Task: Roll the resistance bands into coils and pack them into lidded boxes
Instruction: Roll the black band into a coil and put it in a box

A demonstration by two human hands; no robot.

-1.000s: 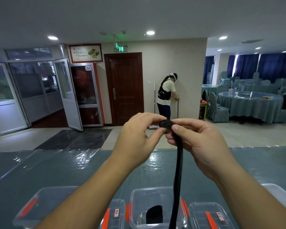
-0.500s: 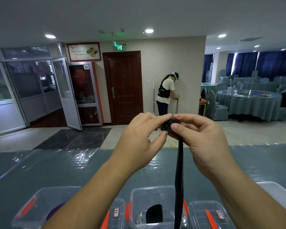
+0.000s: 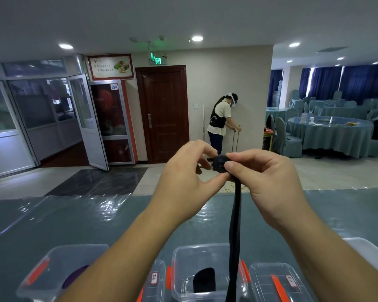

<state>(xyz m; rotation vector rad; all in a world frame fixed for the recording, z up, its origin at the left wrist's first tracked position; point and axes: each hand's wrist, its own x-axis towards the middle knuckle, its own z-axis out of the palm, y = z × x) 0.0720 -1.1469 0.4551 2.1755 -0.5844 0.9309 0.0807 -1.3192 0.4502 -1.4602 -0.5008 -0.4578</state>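
black band [image 3: 235,225]: flat matte strap, top end wound into small coil, held above desk [image 3: 96,221] | left hand [image 3: 183,182] and right hand [image 3: 268,184] pinch coil | clear open box [image 3: 207,273] below: black roll inside | left clear box [image 3: 59,271]: purple item | desk: glossy film.

black band [image 3: 234,225]: top rolled into small coil, tail hanging straight | clear boxes [image 3: 207,271]: open, on table

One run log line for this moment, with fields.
step: rolling | both hands pinch black band coil | tail hangs | boxes open
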